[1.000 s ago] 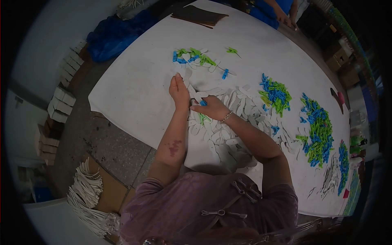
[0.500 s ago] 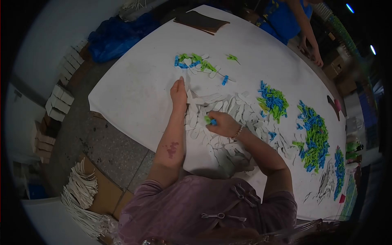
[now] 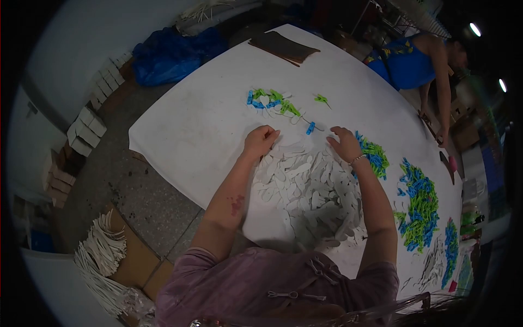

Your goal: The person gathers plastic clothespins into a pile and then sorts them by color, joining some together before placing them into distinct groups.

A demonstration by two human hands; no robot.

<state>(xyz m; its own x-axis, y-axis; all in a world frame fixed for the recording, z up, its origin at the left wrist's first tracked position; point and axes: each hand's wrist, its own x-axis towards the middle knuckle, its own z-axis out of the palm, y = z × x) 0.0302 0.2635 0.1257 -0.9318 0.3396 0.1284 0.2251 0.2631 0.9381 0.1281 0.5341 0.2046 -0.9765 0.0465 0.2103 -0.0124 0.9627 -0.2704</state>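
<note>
My left hand (image 3: pixel 260 143) is closed in a pinch at the far left edge of a heap of flat white paddle-shaped pieces (image 3: pixel 310 185). Whatever its fingertips hold, if anything, is hidden. Across from it, my right hand (image 3: pixel 345 145) has thumb and fingers apart, with nothing visible in it. It hovers near the far right side of the heap, beside a pile of blue and green clips (image 3: pixel 375 158). A single blue clip (image 3: pixel 310 128) with a white piece lies just beyond both hands. Farther off is a cluster of green and blue clips (image 3: pixel 287 107) mixed with white pieces.
A larger pile of blue and green clips (image 3: pixel 419 204) lies to the right on the white table (image 3: pixel 185 120). Dark flat sheets (image 3: pixel 284 47) rest at the far edge. A co-worker in blue (image 3: pixel 408 62) leans over the far right side. Blue plastic bags (image 3: pixel 174 57) are beyond the left edge.
My right hand has moved away and right from over the white heap, and the green and blue clips it held no longer show in it. My left fingers have curled inward. The view has shifted.
</note>
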